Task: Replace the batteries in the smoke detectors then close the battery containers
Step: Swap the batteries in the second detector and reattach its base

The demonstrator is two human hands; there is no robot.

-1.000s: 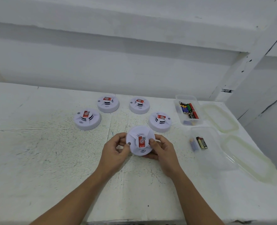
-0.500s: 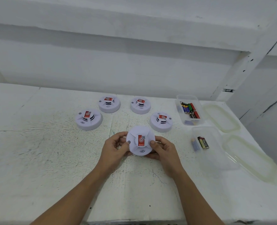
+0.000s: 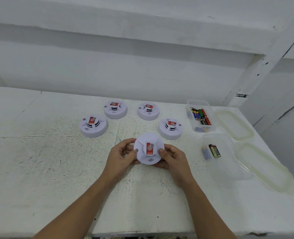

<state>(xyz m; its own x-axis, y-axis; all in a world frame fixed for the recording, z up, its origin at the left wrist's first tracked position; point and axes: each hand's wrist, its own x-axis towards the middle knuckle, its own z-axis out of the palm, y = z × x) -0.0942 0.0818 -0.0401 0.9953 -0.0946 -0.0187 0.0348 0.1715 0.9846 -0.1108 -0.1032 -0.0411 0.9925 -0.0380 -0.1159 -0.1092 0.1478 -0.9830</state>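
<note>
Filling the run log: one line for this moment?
left hand: grips smoke detector | right hand: grips same | four detectors: on table

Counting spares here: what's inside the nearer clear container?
In the nearer clear container lie a pale bluish battery and a dark battery, possibly two pressed together. Lidless, clear walls: nothing is covered.

Four smoke detectors (image 3: 170,128) bar the far side, two open battery containers (image 3: 197,101) and their lids (image 3: 234,124) crowd the right; bare tabletop (image 3: 48,161) lies free leftward and nearer.
</note>
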